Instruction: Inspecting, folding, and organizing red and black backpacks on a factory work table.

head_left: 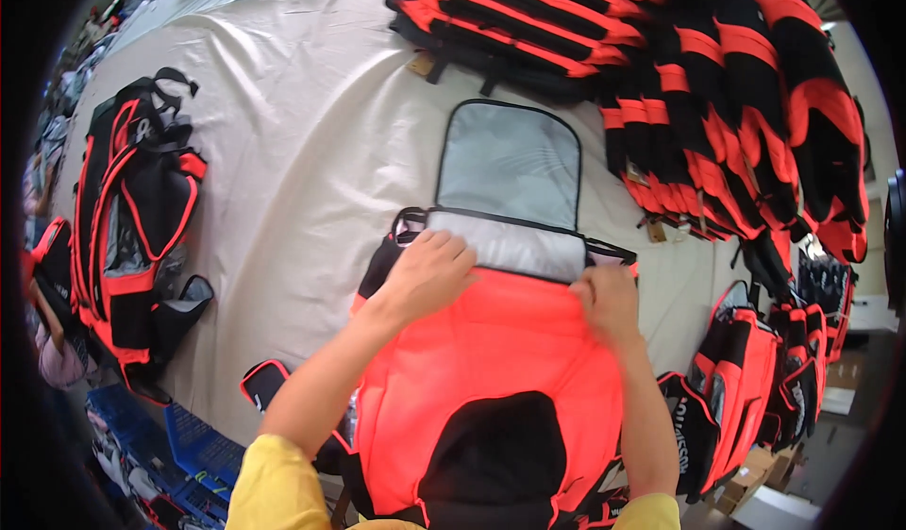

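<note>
A large neon orange-red and black backpack (491,341) lies in front of me on a cloth-covered table. Its top flap (510,157), lined in silver-grey with black edging, is folded back away from me, and pale lining shows at the opening. My left hand (432,270) is closed on the left part of the opening's near edge, fingertips curled over it. At the right end of the same edge, my right hand (607,296) has its fingers pinched on the backpack; that hand is slightly blurred. What lies under the fingertips is hidden.
Beige cloth (293,143) covers the table, with wrinkles. Stacked orange and black backpacks (528,20) fill the far side and right. Another backpack (123,237) lies at the left. More bags (741,379) stand at the lower right. A blue plastic crate (203,445) sits below left, near a person's arm (47,308).
</note>
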A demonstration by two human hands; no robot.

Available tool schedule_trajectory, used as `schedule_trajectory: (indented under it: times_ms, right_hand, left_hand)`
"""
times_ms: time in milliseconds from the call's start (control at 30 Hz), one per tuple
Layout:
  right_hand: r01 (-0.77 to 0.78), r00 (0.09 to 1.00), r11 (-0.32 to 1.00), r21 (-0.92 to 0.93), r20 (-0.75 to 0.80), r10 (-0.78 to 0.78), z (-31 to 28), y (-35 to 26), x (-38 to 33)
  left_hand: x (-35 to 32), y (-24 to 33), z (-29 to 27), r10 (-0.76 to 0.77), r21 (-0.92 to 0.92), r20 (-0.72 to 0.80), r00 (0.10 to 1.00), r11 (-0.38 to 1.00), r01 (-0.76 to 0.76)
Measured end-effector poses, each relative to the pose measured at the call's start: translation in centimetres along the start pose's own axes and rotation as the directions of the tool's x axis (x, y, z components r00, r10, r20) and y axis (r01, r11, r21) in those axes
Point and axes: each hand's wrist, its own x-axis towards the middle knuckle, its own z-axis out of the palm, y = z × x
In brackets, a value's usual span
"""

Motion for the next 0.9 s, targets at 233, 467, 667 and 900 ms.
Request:
schedule_trajectory:
  times_ms: [233, 467, 667, 900]
  right_hand:
    - [0.180, 0.983, 0.979, -0.091, 0.063, -0.175, -0.4, -9.3, -14.8]
    - [0.107, 0.989, 0.986, -0.124, 0.115, -0.093, 0.6, -9.6, -16.5]
    - [0.091, 0.981, 0.992, -0.086, 0.177, -0.075, 1.0, -9.2, -16.5]
    - [0.085, 0.988, 0.991, -0.101, 0.133, -0.071, 1.5, -9.4, -15.9]
  left_hand:
    - [-11.4, 8.4, -1.7, 0.148, 0.114, 0.153, 0.977, 0.979, -0.166]
    - [-12.3, 10.6, -0.4, 0.018, 0.212, 0.142, 0.990, 0.976, -0.048]
    - [-12.2, 10.8, -0.4, 0.016, 0.144, 0.118, 0.993, 0.989, -0.033]
    - [-12.6, 10.9, -0.2, -0.023, 0.185, 0.115, 0.993, 0.983, 0.001]
